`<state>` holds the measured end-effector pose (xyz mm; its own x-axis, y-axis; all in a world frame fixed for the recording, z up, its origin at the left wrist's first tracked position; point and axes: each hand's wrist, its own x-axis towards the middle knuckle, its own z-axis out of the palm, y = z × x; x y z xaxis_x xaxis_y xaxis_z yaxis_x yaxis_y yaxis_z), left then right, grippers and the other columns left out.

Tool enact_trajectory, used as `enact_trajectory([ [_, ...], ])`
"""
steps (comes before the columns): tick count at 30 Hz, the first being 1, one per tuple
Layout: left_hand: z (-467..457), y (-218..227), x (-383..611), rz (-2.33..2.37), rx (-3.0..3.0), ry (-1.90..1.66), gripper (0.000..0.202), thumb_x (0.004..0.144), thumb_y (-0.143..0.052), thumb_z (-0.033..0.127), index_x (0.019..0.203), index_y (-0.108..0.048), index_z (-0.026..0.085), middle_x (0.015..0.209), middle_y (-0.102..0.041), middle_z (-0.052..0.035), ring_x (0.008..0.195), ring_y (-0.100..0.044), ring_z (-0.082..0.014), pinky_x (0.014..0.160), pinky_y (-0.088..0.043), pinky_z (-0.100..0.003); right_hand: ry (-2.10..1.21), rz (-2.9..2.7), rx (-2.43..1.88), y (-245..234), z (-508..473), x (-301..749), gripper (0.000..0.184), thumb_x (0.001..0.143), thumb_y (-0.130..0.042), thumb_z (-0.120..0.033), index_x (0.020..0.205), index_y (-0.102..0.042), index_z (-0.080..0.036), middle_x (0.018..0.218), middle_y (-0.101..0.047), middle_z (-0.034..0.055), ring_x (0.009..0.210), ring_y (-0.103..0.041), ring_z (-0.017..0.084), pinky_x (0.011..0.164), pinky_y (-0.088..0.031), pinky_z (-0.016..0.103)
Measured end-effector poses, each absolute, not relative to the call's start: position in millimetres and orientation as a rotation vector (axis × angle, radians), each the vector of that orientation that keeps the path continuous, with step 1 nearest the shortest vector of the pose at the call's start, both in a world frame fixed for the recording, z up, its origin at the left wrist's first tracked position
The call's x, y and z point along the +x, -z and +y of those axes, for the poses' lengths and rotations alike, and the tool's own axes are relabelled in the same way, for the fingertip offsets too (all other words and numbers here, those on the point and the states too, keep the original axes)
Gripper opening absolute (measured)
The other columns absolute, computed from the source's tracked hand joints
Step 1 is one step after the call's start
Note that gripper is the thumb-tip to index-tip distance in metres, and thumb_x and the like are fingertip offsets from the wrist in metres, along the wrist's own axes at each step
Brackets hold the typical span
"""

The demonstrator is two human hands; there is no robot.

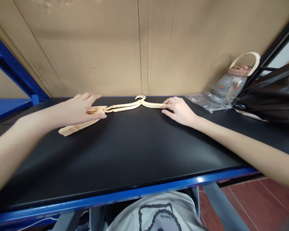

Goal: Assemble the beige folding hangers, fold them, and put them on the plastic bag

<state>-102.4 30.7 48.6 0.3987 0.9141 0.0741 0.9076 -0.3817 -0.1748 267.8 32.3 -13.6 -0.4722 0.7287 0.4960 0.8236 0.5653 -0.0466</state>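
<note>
A cream plastic folding clothes hanger (125, 106) lies flat on the black tabletop (135, 150) near its far edge, hook pointing at the cardboard wall. My left hand (83, 109) rests on the hanger's left arm, fingers stretched flat over the folded section. My right hand (179, 109) pinches the tip of the hanger's right arm between thumb and fingers.
A clear water bottle (231, 83) with a pink lid and cream strap sits at the back right, on a crumpled clear plastic bag (202, 101). A black bag (269, 99) fills the far right. Cardboard (139, 45) backs the table; blue shelf frame (14, 77) stands left.
</note>
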Motion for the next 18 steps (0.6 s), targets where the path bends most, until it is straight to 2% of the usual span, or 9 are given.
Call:
enact_trajectory([
  [5, 37.5, -30.6, -84.6, -1.404, -2.486, 0.048, 0.060, 0.099, -0.019, 0.040, 0.138, -0.041, 0.000, 0.136, -0.051, -0.0209, 0.122, -0.048, -0.0337, 0.102, -0.035, -0.045, 0.327, -2.278, -1.193, 9.0, 28.6, 265.1, 0.023, 0.091, -0.049, -0.028, 0.084, -0.069, -0.020, 0.100, -0.067, 0.0081, 0.095, -0.055, 0.025, 0.094, -0.038, 0.043],
  [9, 47.2, -19.0, -80.6, -1.296, -2.427, 0.024, 0.057, 0.097, -0.017, 0.034, 0.127, -0.056, 0.005, 0.117, -0.064, -0.0172, 0.110, -0.056, -0.0326, 0.095, -0.038, -0.044, 0.334, -2.256, -1.228, 8.6, 28.1, 264.1, 0.017, 0.090, -0.049, -0.026, 0.081, -0.061, -0.019, 0.090, -0.065, 0.0073, 0.090, -0.054, 0.024, 0.089, -0.037, 0.039],
  [13, 50.3, -17.6, -80.7, -1.244, -2.406, 0.045, 0.055, 0.096, -0.018, 0.032, 0.116, -0.064, 0.010, 0.104, -0.066, -0.0164, 0.099, -0.058, -0.0316, 0.087, -0.041, -0.044, 0.310, -2.262, -1.248, 9.9, 29.1, 263.5, 0.008, 0.086, -0.050, -0.023, 0.079, -0.053, -0.020, 0.083, -0.062, 0.0050, 0.081, -0.052, 0.022, 0.081, -0.037, 0.035],
  [16, 48.2, -19.2, -79.9, -1.239, -2.392, 0.012, 0.053, 0.096, -0.018, 0.032, 0.112, -0.065, 0.013, 0.104, -0.066, -0.0153, 0.097, -0.057, -0.0311, 0.084, -0.041, -0.044, 0.297, -2.268, -1.278, 9.4, 26.2, 261.5, 0.005, 0.084, -0.052, -0.023, 0.080, -0.050, -0.020, 0.080, -0.060, 0.0039, 0.076, -0.052, 0.020, 0.073, -0.037, 0.031],
  [18, 44.9, -21.2, -79.0, -1.244, -2.372, 0.000, 0.054, 0.096, -0.018, 0.031, 0.112, -0.065, 0.011, 0.103, -0.065, -0.0162, 0.096, -0.055, -0.0319, 0.081, -0.042, -0.044, 0.279, -2.269, -1.324, 7.6, 20.9, 258.8, 0.004, 0.084, -0.051, -0.024, 0.085, -0.050, -0.020, 0.083, -0.061, 0.0039, 0.072, -0.052, 0.019, 0.065, -0.035, 0.029],
])
